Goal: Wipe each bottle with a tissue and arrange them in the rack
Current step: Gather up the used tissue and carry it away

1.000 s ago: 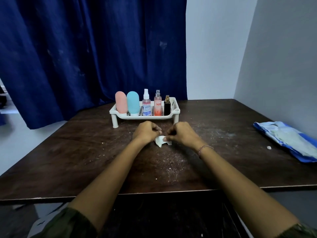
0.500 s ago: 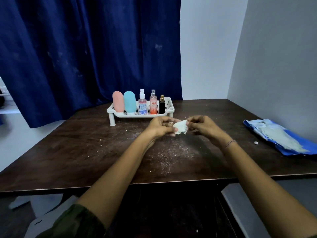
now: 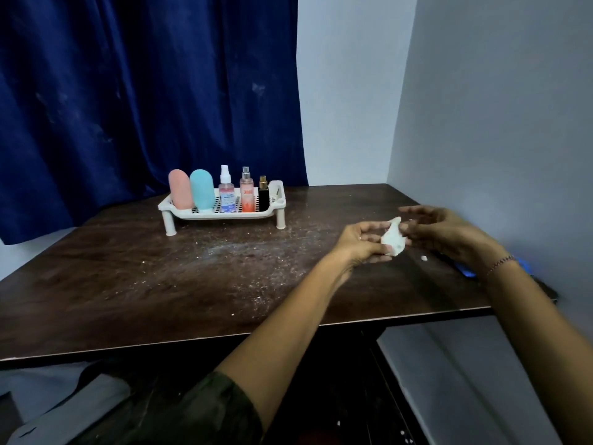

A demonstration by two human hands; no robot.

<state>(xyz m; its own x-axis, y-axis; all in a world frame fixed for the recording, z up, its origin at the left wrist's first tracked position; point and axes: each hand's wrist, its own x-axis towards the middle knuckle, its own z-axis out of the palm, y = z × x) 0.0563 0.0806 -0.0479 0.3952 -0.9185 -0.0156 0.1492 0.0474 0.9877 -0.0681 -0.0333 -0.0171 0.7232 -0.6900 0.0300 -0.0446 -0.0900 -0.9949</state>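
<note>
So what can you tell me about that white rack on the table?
The rack looks like off-white plastic: a shallow tray with a perforated floor, a raised rim, a handle slot in its right end and short legs. It stands on the dark table, near the blue curtain. Five bottles stand upright in a row inside, pink at the left end, black at the right. Nothing else touches it.

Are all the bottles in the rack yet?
Almost done, it seems. Five bottles stand in a row in the rack; none shows on the table. The left hand holds the tissue, the right hand is open beside it. Likely only the tissue is left to put away.
</note>
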